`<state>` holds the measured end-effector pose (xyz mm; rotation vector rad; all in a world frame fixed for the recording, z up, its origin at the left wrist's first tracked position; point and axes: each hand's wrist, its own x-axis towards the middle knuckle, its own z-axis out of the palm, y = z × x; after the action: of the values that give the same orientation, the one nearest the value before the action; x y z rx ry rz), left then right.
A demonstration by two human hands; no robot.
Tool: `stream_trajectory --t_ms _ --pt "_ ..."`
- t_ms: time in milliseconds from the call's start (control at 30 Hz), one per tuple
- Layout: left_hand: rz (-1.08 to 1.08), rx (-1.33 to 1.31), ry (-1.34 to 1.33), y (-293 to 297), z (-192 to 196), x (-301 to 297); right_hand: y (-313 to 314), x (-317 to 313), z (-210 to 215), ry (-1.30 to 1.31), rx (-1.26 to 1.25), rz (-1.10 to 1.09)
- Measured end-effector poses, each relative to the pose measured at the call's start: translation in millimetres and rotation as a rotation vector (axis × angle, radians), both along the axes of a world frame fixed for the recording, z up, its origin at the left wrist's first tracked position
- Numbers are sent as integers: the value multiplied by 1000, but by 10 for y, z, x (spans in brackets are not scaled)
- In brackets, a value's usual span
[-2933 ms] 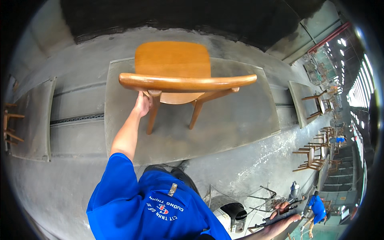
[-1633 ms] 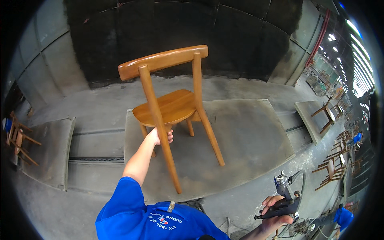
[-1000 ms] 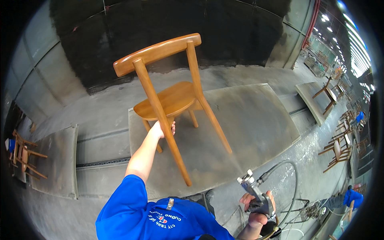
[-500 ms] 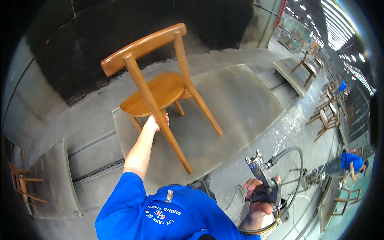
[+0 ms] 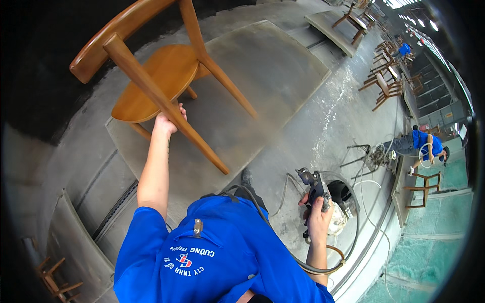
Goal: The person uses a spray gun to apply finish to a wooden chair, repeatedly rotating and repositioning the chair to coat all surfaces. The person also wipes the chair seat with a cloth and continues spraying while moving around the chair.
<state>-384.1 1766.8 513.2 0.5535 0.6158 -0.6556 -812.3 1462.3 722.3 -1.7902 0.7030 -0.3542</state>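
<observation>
Both hands are full: the left hand [image 5: 169, 120] clasps the wooden chair [image 5: 164, 69], upper left, from underneath, likely sparing its upper faces; lower right, the right hand [image 5: 318, 218] grips a spray gun [image 5: 318, 187].

We look down on a worn grey concrete floor [image 5: 303, 136] streaked with pale, shiny scuffs, with a broad, flat, grey rectangular board [image 5: 257, 65] spread over it. Farther off we see a second flat grey board [image 5: 331, 36] carrying a brown wooden chair with a pale seat [image 5: 357, 22].
</observation>
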Motion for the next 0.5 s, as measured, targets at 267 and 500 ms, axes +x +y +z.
stream_trajectory --t_ms 267,500 --pt "88 -225 -19 -114 -6 -180 -63 -278 -230 128 -35 -146" --pt "78 -291 50 -491 -585 -168 -24 -438 -18 -99 192 -238"
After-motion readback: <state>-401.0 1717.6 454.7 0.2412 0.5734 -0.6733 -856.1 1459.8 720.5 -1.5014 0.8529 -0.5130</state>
